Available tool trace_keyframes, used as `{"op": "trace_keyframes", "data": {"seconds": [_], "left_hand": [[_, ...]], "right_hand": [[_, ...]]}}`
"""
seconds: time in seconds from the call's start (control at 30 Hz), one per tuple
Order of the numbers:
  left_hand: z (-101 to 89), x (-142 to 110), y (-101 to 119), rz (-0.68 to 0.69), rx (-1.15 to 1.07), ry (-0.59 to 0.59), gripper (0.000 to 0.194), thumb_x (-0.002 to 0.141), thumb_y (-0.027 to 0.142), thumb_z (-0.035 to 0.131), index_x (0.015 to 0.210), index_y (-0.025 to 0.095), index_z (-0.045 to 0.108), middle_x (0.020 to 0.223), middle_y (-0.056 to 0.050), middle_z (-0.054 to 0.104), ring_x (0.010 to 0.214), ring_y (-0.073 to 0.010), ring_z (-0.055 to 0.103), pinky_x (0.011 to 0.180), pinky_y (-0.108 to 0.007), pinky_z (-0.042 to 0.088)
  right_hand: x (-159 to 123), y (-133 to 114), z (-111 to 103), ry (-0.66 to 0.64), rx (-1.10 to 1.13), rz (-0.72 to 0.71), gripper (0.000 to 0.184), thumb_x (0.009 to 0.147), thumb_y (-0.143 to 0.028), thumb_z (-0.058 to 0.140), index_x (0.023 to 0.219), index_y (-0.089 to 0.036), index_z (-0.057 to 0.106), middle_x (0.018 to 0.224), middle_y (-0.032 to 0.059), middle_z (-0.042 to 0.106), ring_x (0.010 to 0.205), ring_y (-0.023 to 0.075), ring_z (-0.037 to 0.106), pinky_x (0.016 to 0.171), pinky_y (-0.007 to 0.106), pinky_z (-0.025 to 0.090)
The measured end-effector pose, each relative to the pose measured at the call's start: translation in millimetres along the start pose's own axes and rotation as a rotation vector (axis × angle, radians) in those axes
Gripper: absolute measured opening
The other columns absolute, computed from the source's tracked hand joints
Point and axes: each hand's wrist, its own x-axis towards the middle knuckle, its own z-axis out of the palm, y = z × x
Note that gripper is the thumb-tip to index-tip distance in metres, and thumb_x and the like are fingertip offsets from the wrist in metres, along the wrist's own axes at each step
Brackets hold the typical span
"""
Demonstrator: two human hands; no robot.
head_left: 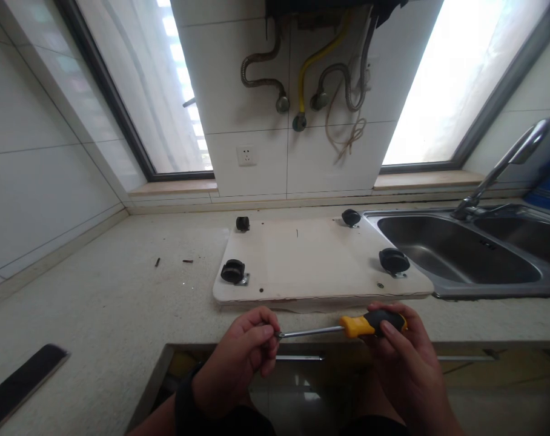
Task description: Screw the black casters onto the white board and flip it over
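In my right hand (404,351) is a screwdriver (359,327) with a yellow and black handle, its steel shaft pointing left. The fingers of my left hand (248,342) are pinched around what looks like a small screw (278,335) at the screwdriver's tip, mostly hidden by them. Just beyond both hands, a white board (311,260) lies flat on the counter. Black casters stand up at its corners: front left (233,271), front right (394,260), back left (242,223) and back right (351,217). A thin dark screw (297,233) is on the board.
Two dark screws (157,262) (188,261) lie on the pale counter (120,290) left of the board. A dark flat strip (23,378) rests at the counter's near left. To the right is a steel sink (457,248) with a faucet (502,169). Pipes (302,66) hang on the back wall.
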Motion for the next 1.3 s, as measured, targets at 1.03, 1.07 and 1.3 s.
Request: {"op": "trace_keyframes", "data": {"seconds": [1.03,1.07,1.3], "left_hand": [[-5.1,5.3,-11.3,-0.092,-0.204,-0.008,0.026,0.079,0.027,0.084,0.09,0.015,0.063,0.07,0.003,0.053,0.062,-0.007,0.045,0.051,-0.02,0.026],[-5.1,5.3,-11.6,-0.091,-0.198,-0.002,0.027,0.079,0.027,0.084,0.09,0.015,0.063,0.07,0.003,0.053,0.062,-0.007,0.045,0.051,-0.02,0.026],[-5.6,9.1,-13.8,-0.012,-0.005,0.073,0.031,0.078,0.036,0.083,0.09,0.017,0.061,0.069,0.004,0.055,0.06,-0.0083,0.047,0.05,-0.02,0.03]], "right_hand": [[10.2,6.4,-18.5,-0.039,-0.096,-0.206,0.041,0.069,-0.032,0.091,0.098,-0.03,0.062,0.12,0.0023,0.063,0.086,0.0174,0.075,0.074,0.028,0.064],[10.7,6.1,-19.5,-0.048,-0.111,-0.231,0.041,0.07,-0.032,0.09,0.099,-0.03,0.061,0.12,0.0026,0.063,0.086,0.0183,0.075,0.075,0.031,0.064],[5.1,-2.2,-18.0,-0.103,-0.252,-0.371,0.043,0.071,-0.029,0.089,0.102,-0.031,0.06,0.121,0.0035,0.062,0.09,0.0235,0.073,0.086,0.048,0.062]]}}
